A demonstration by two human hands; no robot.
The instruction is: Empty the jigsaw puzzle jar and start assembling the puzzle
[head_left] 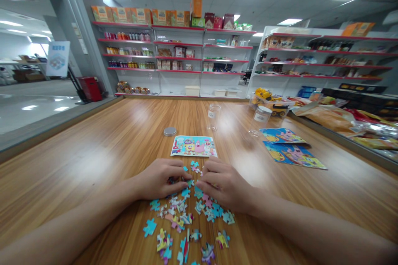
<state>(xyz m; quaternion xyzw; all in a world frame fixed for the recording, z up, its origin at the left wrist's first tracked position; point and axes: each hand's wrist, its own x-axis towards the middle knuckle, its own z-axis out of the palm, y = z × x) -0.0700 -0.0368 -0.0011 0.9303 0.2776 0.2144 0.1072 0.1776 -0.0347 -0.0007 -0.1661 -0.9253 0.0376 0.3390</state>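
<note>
head view: with left hand (164, 178) and right hand (224, 185) curled among pieces (178, 204), cannot tell grip; could scatter loose ones by brushing.

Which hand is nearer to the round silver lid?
Left. The left hand is on the wearer's side of the silver lid, almost directly below it in the picture. The right hand is also on that side, but well off to the right.
</note>
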